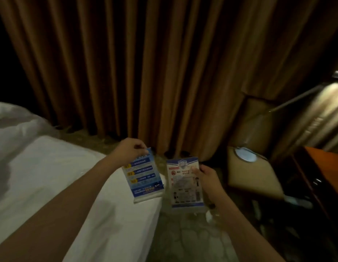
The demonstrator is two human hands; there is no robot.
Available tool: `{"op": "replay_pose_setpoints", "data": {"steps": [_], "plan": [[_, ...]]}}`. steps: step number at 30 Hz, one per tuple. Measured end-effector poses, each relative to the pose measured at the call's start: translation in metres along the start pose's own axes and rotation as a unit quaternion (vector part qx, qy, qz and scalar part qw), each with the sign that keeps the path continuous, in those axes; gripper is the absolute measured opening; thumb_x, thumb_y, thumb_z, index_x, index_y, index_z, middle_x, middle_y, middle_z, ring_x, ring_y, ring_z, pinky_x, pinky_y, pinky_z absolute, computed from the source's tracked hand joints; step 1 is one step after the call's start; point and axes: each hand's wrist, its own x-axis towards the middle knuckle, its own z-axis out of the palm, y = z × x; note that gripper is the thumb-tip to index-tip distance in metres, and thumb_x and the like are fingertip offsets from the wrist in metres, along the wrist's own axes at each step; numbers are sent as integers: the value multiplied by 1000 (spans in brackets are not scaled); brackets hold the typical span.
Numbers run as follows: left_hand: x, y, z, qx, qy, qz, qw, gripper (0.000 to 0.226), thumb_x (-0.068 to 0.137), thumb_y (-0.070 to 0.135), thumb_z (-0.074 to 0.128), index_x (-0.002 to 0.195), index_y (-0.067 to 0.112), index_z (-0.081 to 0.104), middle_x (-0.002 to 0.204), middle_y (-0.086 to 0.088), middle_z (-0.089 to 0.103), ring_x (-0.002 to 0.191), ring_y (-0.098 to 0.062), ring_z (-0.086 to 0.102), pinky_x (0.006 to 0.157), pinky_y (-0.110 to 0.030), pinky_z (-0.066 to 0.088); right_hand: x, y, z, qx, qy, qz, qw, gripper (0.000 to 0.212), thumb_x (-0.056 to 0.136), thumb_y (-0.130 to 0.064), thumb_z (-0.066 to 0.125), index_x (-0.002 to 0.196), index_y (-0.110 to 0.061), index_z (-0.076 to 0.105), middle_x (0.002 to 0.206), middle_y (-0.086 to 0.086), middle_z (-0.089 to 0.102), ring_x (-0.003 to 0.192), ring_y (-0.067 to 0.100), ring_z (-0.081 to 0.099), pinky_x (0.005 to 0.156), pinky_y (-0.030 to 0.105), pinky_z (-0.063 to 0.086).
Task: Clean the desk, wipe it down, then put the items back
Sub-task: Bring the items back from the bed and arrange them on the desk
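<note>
Currently left hand (130,150) pinches blue sign card (142,176) by top edge over bed (70,186) corner; right hand (206,178) grips white card (185,183) over floor. Risk: thin pinch, cards may slip.

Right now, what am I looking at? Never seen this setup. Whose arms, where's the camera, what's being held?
No machine here: a person wears one wide-angle camera on the head, looking forward and down, so the two bare arms are their own. The left hand pinches the top of a blue sign in a clear stand, held over the corner of a white bed. The right hand holds a white sign by its right edge, above the floor. Both grips are shut on their signs. Behind hangs a brown curtain. At right stands a tan chair, and the orange desk edge shows at far right. The print is too blurred to read.
</note>
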Motion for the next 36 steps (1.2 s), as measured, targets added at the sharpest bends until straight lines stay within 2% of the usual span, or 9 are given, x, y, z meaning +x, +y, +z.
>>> {"op": "replay_pose_setpoints", "data": {"steps": [2, 3, 8, 11, 16, 21, 25, 33, 36], "plan": [[12, 37, 28, 4, -36, 38, 999, 12, 88, 18, 64, 76, 20, 63, 76, 7, 61, 71, -4, 56, 63, -22, 41, -15, 9, -41, 12, 42, 9, 999, 14, 98, -20, 48, 94, -19, 61, 91, 0, 70, 80, 13, 68, 63, 24, 50], [17, 56, 42, 9, -56, 57, 997, 10, 88, 19, 63, 78, 19, 64, 78, 7, 61, 73, -5, 56, 63, -21, 42, -23, 15, -62, 20, 61, 17, 998, 14, 98, -21, 48, 95, -17, 61, 90, 1, 71, 79, 13, 68, 62, 23, 49], [24, 157, 126, 28, -132, 154, 979, 8, 88, 21, 63, 81, 19, 65, 82, 7, 62, 78, -5, 56, 66, -21, 43, -71, 50, -165, 68, 186, 23, 980, 15, 97, -22, 51, 93, -17, 65, 91, 4, 72, 82, 17, 70, 74, 33, 56], [17, 219, 185, 31, -179, 200, 963, 7, 87, 21, 65, 81, 19, 66, 84, 4, 65, 81, -8, 58, 68, -22, 43, -112, 75, -224, 97, 254, 24, 962, 15, 96, -23, 51, 94, -17, 65, 95, 5, 72, 84, 17, 69, 75, 33, 56], [-21, 323, 291, 32, -270, 277, 922, 13, 86, 17, 66, 74, 22, 64, 86, -2, 66, 83, -14, 60, 70, -23, 44, -188, 131, -329, 120, 340, 42, 932, 16, 96, -26, 50, 96, -16, 63, 97, 4, 70, 87, 18, 69, 79, 36, 57], [-67, 407, 393, 34, -331, 331, 883, 9, 87, 19, 64, 79, 21, 65, 89, 0, 65, 88, -15, 60, 76, -29, 46, -262, 184, -421, 130, 413, 52, 900, 16, 96, -22, 49, 89, -12, 59, 94, 6, 67, 84, 18, 68, 72, 30, 56], [-106, 460, 466, 39, -354, 372, 857, 7, 89, 20, 61, 86, 17, 65, 89, 5, 61, 89, -12, 57, 78, -28, 42, -307, 219, -472, 142, 475, 63, 866, 16, 96, -21, 49, 87, -12, 58, 94, 6, 67, 85, 19, 67, 73, 31, 56], [-127, 538, 586, 76, -415, 444, 790, 13, 90, 25, 60, 77, 23, 61, 84, 7, 64, 78, -7, 59, 60, -19, 41, -334, 290, -537, 173, 571, 112, 794, 18, 96, -23, 49, 91, -9, 60, 97, 5, 67, 90, 19, 66, 81, 35, 55], [-116, 563, 636, 84, -438, 459, 768, 13, 91, 24, 59, 78, 24, 60, 84, 9, 62, 78, -4, 57, 60, -18, 39, -326, 316, -566, 184, 585, 132, 779, 18, 96, -23, 50, 92, -8, 60, 98, 6, 67, 92, 20, 65, 81, 35, 55]]}}
